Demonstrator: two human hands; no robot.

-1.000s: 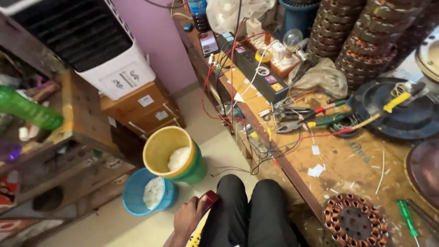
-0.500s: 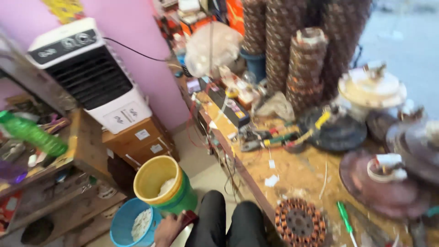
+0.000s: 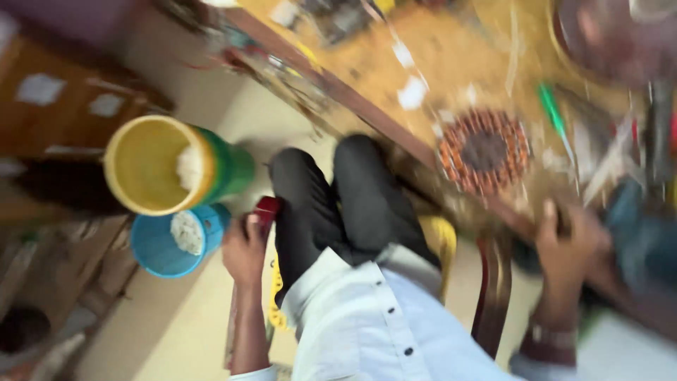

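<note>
Nearest the camera, the person sits with a white buttoned shirt over dark trousers, knees pointing toward 12 o'clock at the edge of the surface. The left hand, at about 9 o'clock from the lap, is closed around a small red object, held low beside the thigh, probably so it stays clear of the cluttered surface; what the object is cannot be told through the blur. The right hand, at about 3 o'clock, rests with its fingers curled at the surface's near edge, seemingly bracing there; whether it grips anything cannot be told. A yellow seat shows under the legs. Just beyond the left hand, on the floor at 9 to 10 o'clock, a blue tub and a yellow-and-green bucket stand touching, each with white material inside, set within easy reach of the seat. Farther out, at 1 o'clock on the surface, a round copper-wound stator lies flat near the edge, close to the right hand, with a green-handled screwdriver just beyond it and white paper scraps scattered toward 12 o'clock.
</note>
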